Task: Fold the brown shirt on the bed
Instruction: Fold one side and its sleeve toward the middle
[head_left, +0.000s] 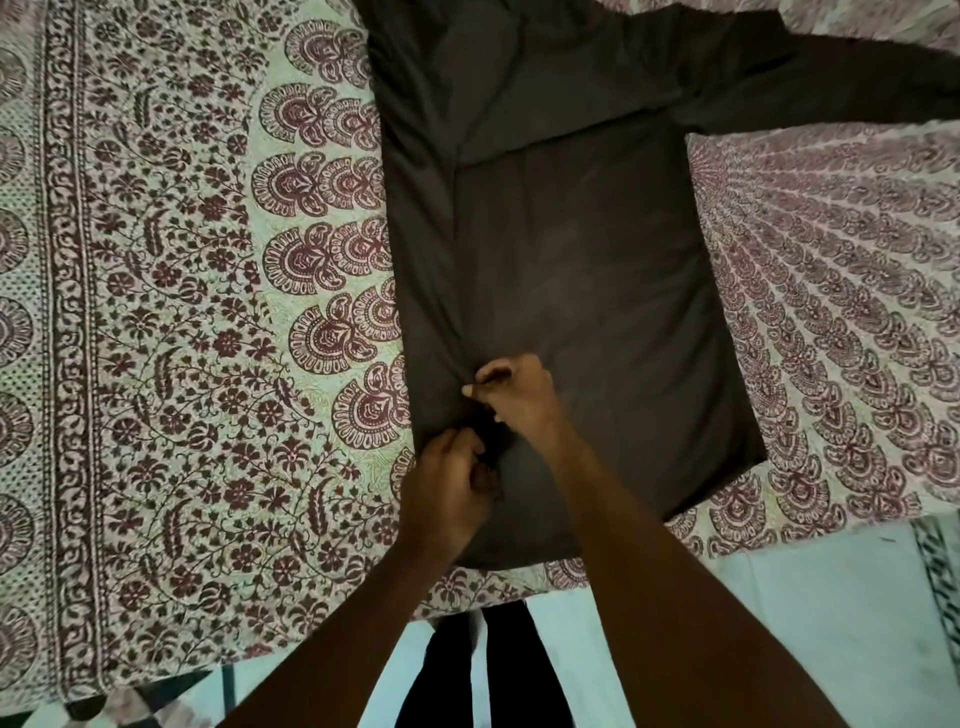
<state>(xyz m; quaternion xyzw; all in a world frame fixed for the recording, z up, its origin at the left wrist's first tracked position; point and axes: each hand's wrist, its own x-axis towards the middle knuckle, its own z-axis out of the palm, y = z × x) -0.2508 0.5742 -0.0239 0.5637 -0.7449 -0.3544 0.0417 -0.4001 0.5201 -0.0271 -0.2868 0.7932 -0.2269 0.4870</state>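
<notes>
Brown shirt (571, 270) is pinched by left hand (447, 488) and right hand (519, 400); uneven pulling could bunch it crooked

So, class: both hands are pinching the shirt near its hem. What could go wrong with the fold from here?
1. Both hands, left hand and right hand, grip one small spot of the brown shirt, so pulling may bunch the cloth.
2. One sleeve lies spread sideways and may drag crooked.

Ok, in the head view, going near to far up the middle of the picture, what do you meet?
Left hand → right hand, both pinching the brown shirt's fabric → flat shirt body → outstretched sleeve.
</notes>
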